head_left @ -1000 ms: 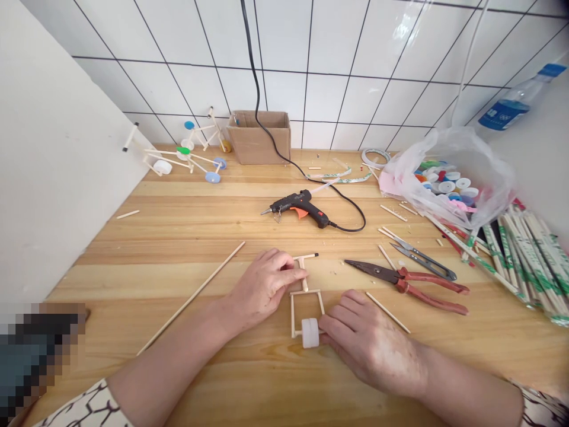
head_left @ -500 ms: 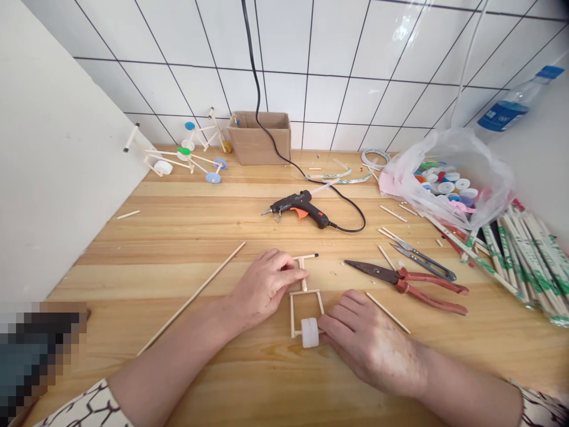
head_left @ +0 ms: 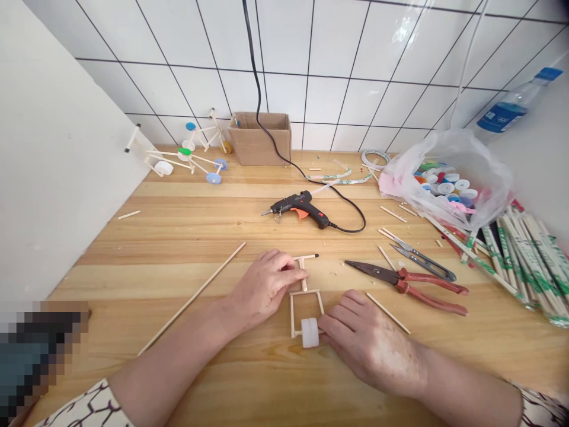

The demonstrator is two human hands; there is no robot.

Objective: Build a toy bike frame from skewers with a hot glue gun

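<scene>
My left hand [head_left: 269, 283] pinches a T-shaped piece of wooden sticks [head_left: 304, 283], whose crossbar has a black tip at its right end. The foot of that T meets or nearly meets the top bar of a small wooden stick frame [head_left: 292, 314]. A white bottle-cap wheel [head_left: 310, 333] sits on an axle across the frame's near end. My right hand [head_left: 361, 338] is closed around the frame's right side beside the wheel; its fingertips are partly hidden. To the right of my hands lie red-handled pliers [head_left: 402, 281] and a thin wooden stick [head_left: 387, 312].
Behind my hands rests a black glue gun [head_left: 300, 207] with its cord. Further back are a cardboard box [head_left: 260, 145] and stick models with cap wheels [head_left: 182, 157]. At right are thread snips [head_left: 424, 259], a bag of caps [head_left: 444, 178] and wrapped chopsticks [head_left: 533, 255]. A long stick [head_left: 195, 293] lies left.
</scene>
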